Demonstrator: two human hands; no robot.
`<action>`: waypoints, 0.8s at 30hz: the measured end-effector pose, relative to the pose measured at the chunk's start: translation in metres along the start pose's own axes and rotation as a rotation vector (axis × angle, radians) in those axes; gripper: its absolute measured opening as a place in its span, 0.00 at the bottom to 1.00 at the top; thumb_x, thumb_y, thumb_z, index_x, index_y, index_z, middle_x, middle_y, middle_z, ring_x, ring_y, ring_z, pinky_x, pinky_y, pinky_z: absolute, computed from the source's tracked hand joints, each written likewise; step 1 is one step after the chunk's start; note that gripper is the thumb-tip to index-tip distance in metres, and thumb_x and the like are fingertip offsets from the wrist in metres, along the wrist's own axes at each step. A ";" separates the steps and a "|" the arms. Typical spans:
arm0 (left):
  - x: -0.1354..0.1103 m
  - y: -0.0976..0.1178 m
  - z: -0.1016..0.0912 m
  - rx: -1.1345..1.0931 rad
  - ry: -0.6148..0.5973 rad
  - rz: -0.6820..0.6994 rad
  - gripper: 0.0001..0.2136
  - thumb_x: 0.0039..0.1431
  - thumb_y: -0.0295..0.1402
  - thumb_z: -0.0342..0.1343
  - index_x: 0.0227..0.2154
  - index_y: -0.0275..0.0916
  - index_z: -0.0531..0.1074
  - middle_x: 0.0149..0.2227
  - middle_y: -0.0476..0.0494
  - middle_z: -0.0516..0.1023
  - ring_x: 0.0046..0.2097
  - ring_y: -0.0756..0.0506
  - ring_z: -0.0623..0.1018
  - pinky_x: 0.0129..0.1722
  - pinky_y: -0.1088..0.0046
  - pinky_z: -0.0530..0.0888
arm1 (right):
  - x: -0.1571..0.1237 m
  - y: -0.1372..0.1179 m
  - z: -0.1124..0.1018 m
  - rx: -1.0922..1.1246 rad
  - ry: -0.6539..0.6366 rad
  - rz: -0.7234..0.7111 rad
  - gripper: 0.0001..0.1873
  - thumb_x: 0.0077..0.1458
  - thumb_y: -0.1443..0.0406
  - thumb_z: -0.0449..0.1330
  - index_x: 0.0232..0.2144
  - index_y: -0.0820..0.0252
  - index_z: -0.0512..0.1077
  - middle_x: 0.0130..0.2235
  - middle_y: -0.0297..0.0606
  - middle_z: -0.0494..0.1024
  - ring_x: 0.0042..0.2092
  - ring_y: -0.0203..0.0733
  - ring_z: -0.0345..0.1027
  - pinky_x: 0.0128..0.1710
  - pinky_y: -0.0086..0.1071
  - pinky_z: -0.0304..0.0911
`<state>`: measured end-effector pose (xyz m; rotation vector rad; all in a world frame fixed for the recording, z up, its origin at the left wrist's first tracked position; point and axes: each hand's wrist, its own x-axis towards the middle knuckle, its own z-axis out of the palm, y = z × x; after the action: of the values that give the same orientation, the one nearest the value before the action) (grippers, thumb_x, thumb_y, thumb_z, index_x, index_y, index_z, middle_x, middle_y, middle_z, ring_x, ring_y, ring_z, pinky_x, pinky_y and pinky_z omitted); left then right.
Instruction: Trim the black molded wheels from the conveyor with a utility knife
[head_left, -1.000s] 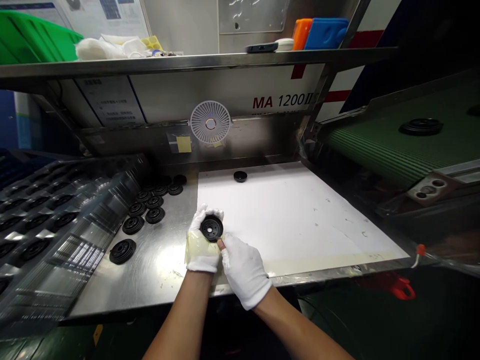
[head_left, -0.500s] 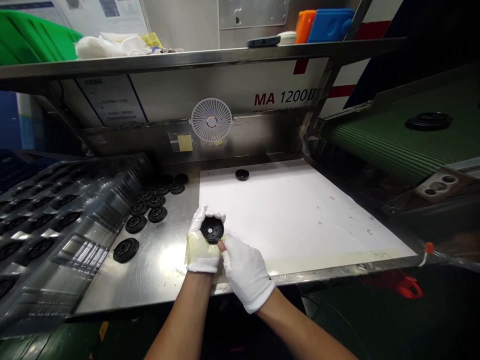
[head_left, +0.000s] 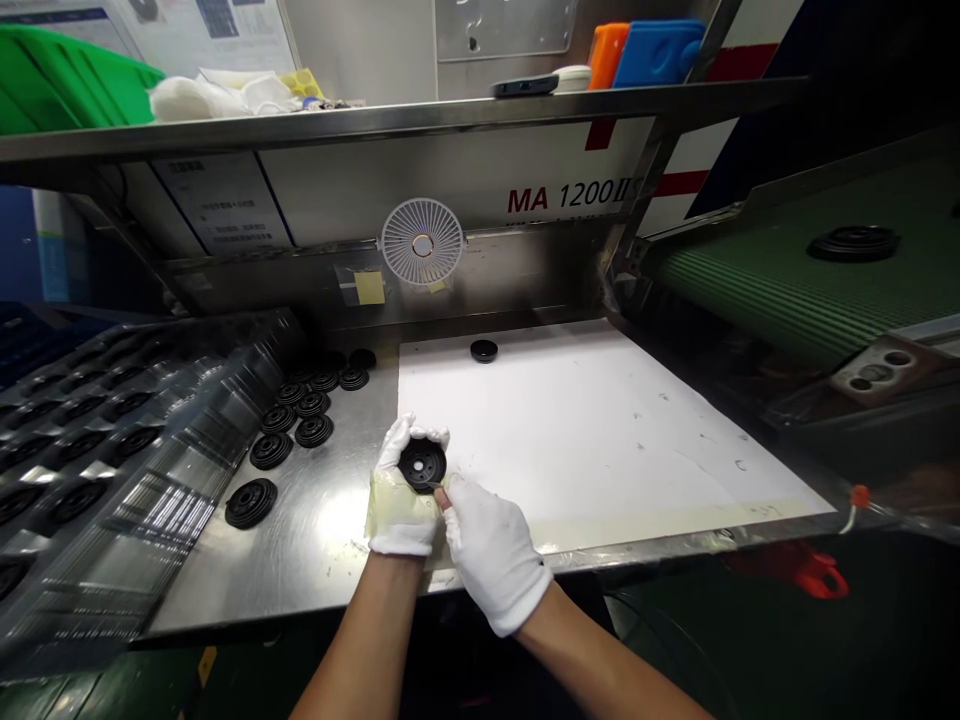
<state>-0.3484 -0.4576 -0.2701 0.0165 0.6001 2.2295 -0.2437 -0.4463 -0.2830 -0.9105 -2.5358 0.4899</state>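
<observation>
My left hand (head_left: 397, 495), in a white glove, cups a round black disc part (head_left: 422, 464) with small holes in its face, fingers curled round its rim. My right hand (head_left: 491, 545), also gloved, is closed with its fingertips pinched against the disc's lower right edge; whether a small tool is in the pinch I cannot make out. Both hands hover over the steel bench (head_left: 315, 540) at the left edge of a white sheet (head_left: 585, 430).
Several black ribbed discs (head_left: 300, 420) lie in rows on the bench to the left. Clear plastic trays (head_left: 90, 460) holding more discs sit at far left. One black cap (head_left: 484, 350) rests at the sheet's back. A green conveyor (head_left: 780, 290) with a disc on it rises at right.
The hands stay together on the disc and have shifted very slightly down and left. The disc has turned a little in my left hand.
</observation>
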 end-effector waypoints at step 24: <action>-0.025 0.005 0.017 0.309 -0.035 0.321 0.17 0.47 0.21 0.56 0.42 0.39 0.71 0.43 0.40 0.75 0.48 0.39 0.73 0.52 0.57 0.67 | 0.005 0.063 -0.057 0.018 -0.027 0.104 0.16 0.53 0.57 0.56 0.44 0.54 0.67 0.33 0.34 0.75 0.32 0.40 0.69 0.31 0.30 0.58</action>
<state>-0.3313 -0.4714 -0.2488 0.3294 0.9739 2.4118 -0.1875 -0.3861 -0.2613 -1.0402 -2.5130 0.5593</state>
